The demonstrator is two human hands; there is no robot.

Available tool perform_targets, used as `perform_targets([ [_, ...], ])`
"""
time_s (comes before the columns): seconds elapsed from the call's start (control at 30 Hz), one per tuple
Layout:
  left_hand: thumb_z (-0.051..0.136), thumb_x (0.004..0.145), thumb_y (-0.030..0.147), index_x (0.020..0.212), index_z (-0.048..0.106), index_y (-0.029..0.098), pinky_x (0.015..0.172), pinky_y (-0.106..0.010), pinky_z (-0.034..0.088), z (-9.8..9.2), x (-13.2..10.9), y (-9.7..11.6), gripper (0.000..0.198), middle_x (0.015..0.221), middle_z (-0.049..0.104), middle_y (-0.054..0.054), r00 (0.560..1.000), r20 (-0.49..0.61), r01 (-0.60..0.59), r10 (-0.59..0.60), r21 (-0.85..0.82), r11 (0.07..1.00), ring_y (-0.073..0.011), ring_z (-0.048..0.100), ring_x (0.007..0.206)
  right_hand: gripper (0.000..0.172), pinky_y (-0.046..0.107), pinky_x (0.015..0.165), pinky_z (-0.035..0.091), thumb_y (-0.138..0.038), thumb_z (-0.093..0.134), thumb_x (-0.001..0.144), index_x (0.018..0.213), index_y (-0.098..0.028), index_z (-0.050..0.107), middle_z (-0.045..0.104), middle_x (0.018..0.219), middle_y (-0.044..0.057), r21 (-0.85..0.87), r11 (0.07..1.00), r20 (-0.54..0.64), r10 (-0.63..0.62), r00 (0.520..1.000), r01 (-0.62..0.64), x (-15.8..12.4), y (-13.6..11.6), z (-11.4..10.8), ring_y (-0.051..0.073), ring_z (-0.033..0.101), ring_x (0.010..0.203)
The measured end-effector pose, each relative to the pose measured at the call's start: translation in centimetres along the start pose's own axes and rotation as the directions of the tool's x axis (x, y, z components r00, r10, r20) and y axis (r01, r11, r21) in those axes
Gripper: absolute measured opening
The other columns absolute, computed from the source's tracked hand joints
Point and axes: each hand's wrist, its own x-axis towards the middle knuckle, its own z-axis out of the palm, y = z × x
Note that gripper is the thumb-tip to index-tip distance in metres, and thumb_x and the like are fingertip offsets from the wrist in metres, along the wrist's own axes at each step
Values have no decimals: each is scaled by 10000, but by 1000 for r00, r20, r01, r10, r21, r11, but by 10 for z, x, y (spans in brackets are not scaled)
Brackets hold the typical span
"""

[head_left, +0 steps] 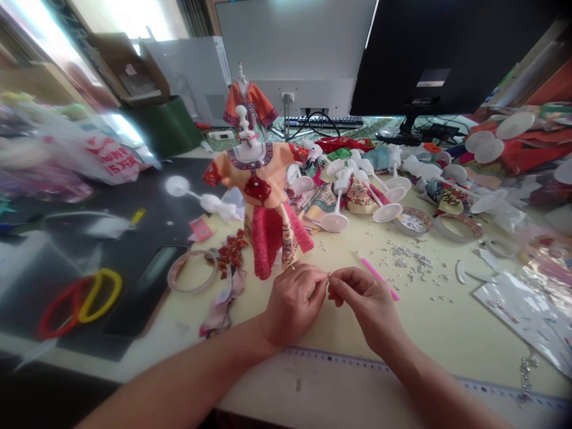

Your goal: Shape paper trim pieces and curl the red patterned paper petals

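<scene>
My left hand [295, 302] and my right hand [363, 293] meet fingertip to fingertip above the cream work surface. Both are closed in a pinch around a tiny bit between them, too small to name. A ring sits on a finger of my left hand. Just beyond stands a miniature mannequin in a peach top [272, 173] with a dark red ornament and a red skirt [266, 238]. Right of my right hand lies a pink pencil-like stick [379, 279], beside many scattered small silvery pieces [406, 257].
Mannequins on white round bases [334, 223] lie piled behind. Tape rolls [192, 271] lie on both sides. Scissors with red and yellow handles [100, 295] and a dark phone [145, 292] are at left. A ruler [330, 358] runs along the front. Monitors [297, 42] stand behind.
</scene>
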Motion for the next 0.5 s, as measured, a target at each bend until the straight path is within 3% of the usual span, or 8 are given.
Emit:
perform_targets([
  [0.3,521,832,73,858,585,152,690,-286,510,-3,-2,1,105,783,678,-51,994,44,-107,102,109,988,-161,626,740,166,216,547,426,-312,655,757,687,-168,610,592,607,-11,1,999,14,34,999,-34,-1,-1,-1,96,516,558],
  [0.5,540,824,72,876,581,138,649,-285,511,-4,-1,2,94,785,679,-63,989,25,-150,149,84,985,-163,621,714,156,223,558,404,-291,631,753,665,-175,574,554,577,-28,-5,999,30,43,999,-43,-2,-2,-2,106,542,574],
])
